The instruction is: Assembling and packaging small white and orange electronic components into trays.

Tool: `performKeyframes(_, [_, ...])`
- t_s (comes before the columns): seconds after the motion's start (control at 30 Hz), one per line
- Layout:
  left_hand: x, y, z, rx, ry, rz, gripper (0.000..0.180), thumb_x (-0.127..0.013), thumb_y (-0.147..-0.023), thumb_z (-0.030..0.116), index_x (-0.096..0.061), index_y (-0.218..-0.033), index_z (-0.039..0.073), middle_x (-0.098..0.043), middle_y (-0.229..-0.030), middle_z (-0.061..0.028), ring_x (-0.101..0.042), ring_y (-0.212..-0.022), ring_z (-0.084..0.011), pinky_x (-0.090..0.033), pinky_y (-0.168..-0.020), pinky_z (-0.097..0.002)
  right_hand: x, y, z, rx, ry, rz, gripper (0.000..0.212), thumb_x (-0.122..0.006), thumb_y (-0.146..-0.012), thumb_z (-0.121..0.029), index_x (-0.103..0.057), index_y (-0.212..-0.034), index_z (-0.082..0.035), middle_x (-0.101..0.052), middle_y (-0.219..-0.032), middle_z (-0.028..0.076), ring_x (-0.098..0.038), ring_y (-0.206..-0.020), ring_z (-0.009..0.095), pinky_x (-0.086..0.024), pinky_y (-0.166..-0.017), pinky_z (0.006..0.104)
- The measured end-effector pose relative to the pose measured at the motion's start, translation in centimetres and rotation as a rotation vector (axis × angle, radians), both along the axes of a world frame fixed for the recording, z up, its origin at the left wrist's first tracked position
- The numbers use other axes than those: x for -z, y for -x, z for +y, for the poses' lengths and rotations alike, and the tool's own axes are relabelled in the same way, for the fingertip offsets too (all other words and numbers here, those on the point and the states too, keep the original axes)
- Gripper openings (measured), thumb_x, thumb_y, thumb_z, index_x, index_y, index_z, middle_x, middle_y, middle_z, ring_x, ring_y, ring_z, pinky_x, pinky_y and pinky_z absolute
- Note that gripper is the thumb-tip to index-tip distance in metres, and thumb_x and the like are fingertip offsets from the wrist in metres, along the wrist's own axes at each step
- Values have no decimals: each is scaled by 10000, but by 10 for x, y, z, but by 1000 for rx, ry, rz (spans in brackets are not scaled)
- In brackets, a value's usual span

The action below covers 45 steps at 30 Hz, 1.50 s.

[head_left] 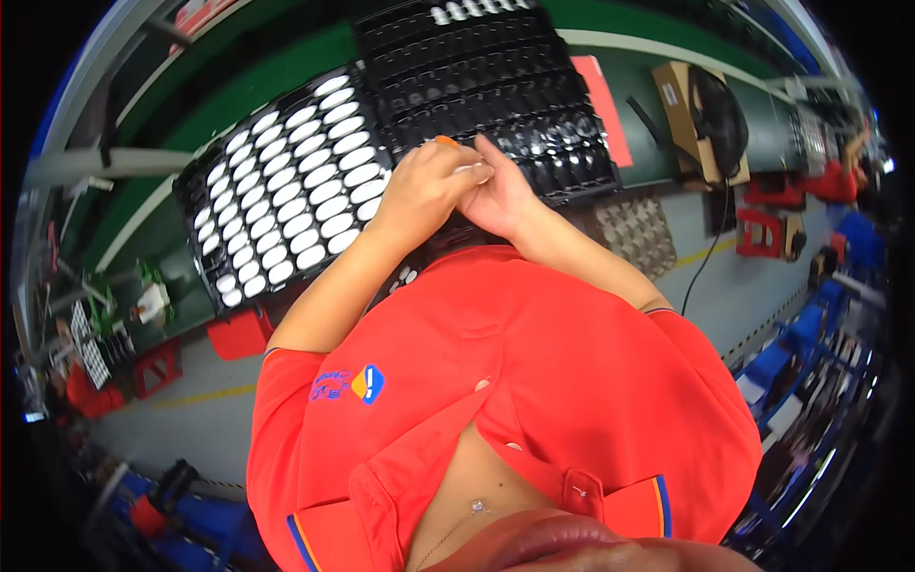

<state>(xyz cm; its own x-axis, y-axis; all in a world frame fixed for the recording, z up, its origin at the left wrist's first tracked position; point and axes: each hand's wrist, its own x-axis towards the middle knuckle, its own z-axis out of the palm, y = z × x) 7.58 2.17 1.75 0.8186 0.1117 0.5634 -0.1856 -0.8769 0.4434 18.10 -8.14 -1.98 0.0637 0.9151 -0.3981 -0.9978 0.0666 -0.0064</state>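
My hands are brought together over the near edge of the black trays. The left hand (424, 191) is closed, with its fingertips meeting the right hand. An orange bit (445, 141) shows at one of its fingers. Turned partly palm up, my right hand (498, 198) has its fingers curled and partly hidden behind the left. What lies between them is too small to name. To the left is a black tray (203, 250) filled with rows of white oval pieces (286, 194). Ahead, another black pocketed tray (467, 81) carries white pieces (477, 11) only along its far end.
The trays lie on a green workbench (610, 62). A red sheet (602, 110) sits right of the far tray, then an open cardboard box (681, 110) with a black object (720, 124). Red stools (758, 232) stand on the floor. Other people work at both far sides.
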Motion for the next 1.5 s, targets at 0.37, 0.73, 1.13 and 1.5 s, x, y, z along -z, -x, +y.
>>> performKeyframes(0.37, [-15,-71,-57,-173,4,-84,282,-640,-675,-15,-697,-914,123,-638,-967,-6,-581,-906,-226,-470,-751,-343,15,-86,-53,103,-110,35,321,-369,-997,-234,-515,-1145,10,-565,-1127,148,-561,-1043,260,-453,-961,383])
performKeyframes(0.73, [-5,-89,-118,-463,1688,-110,215,-511,-965,165,-527,-1115,13,-602,-965,-65,-531,-794,-103,-430,-725,-246,60,-296,-78,366,285,-720,428,-375,-1002,-338,-476,-1240,3,-531,-1247,161,-511,-1155,288,-361,-1036,432])
performKeyframes(1.13, [0,-73,-152,-383,1953,-74,384,-516,-929,174,-459,-1281,31,-590,-902,-52,-442,-662,-71,-353,-592,-199,123,-334,-72,275,347,-724,489,-394,-985,-410,-474,-1296,-40,-508,-1317,112,-436,-1238,264,-268,-1063,377])
performKeyframes(1.5, [-9,-66,-157,-646,1607,120,308,-464,-914,195,-604,-1129,23,-625,-798,-30,-503,-687,-33,-346,-613,-162,59,-340,10,117,344,-1219,251,-513,-950,-163,-570,-1154,-28,-632,-978,66,-524,-704,92,-422,-625,218])
